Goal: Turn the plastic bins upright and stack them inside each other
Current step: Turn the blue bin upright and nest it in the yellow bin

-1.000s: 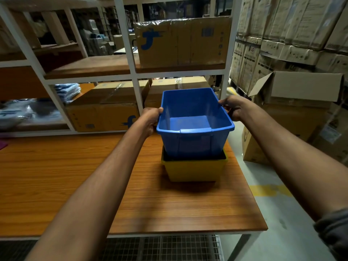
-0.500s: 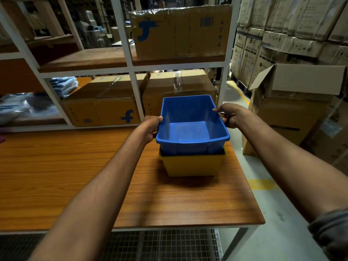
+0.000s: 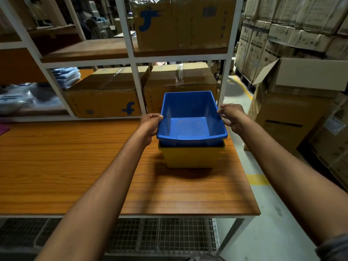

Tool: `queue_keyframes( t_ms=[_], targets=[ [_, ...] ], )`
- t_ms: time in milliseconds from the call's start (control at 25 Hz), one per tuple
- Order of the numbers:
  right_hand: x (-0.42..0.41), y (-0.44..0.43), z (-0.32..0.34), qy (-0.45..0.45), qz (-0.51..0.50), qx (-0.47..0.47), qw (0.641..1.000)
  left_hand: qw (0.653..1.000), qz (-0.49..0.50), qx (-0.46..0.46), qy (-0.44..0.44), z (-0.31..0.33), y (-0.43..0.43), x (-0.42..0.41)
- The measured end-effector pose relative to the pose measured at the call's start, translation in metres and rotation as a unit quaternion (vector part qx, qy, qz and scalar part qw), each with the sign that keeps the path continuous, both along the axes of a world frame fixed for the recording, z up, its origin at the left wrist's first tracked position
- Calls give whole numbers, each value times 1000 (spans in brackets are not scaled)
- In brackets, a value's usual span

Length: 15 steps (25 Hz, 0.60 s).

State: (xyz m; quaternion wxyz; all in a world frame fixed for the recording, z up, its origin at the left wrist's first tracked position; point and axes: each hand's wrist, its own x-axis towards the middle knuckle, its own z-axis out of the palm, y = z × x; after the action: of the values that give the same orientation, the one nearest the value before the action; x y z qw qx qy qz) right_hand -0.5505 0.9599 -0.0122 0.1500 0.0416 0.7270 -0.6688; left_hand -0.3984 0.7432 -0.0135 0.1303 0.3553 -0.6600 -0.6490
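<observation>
Nearest us, a wire grid [image 3: 169, 236] shows under the front edge of the wooden tabletop [image 3: 75, 166], and both bare forearms reach forward over it. Toward the tabletop's right end we see a yellow bin [image 3: 192, 157] standing upright, with a blue bin [image 3: 188, 106] nested upright inside it, the blue rim just above the yellow one. Our left hand [image 3: 149, 123] grips the blue bin's left rim, thumb on top. Our right hand [image 3: 232, 115] is at the right rim with its fingers loosely spread; whether the thumb touches the rim we cannot tell. Behind the bins stands a white rack [image 3: 131, 59] holding taped cardboard boxes [image 3: 105, 98]. An open carton [image 3: 293, 110] stands on the floor to the right.
</observation>
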Motion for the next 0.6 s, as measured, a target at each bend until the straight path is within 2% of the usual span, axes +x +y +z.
queue_keyframes(
  t_ms=[160, 320, 480, 600],
  targets=[
    [25, 12, 3, 143, 3, 40, 989, 996, 29, -47, 71, -2, 12, 20],
    [70, 28, 2, 262, 23, 65, 963, 984, 45, -123, 123, -6, 37, 55],
    [116, 40, -8, 304, 73, 92, 945, 971, 54, -195, 129, -18, 67, 95],
    [153, 42, -18, 315, 95, 73, 942, 956, 75, -258, 113, -36, 86, 131]
  ],
)
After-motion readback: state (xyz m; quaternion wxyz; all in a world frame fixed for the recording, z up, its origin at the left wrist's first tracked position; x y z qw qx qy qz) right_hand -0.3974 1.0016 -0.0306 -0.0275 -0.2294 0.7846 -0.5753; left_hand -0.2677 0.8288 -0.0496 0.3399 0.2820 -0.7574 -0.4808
